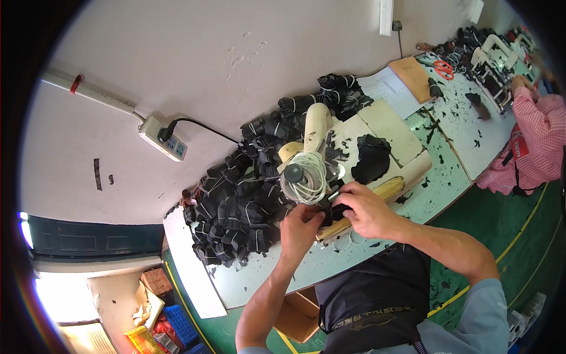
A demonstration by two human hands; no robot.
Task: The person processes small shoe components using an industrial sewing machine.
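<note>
Both my hands are at the near end of a cream sewing machine (317,124). A small black fabric piece (340,212) is pinched in my right hand (371,211), its fingers curled closed. Close beside it, my left hand (299,231) has thumb and fingers pressed together on dark fabric, mostly hidden under the machine's head. A coil of white cord (311,177) hangs round the head, above my fingers. A small heap of black fabric pieces (371,158) lies on the machine bed, behind my right hand. A yellowish padded strip (388,189) runs along the bed's near edge.
Many tied black fabric bundles (236,203) pile up left of and behind the machine. A power strip (164,138) hangs on the wall. Orange scissors (443,69) and a brown card (411,79) lie at the far right, near a person in a checked sleeve (536,112).
</note>
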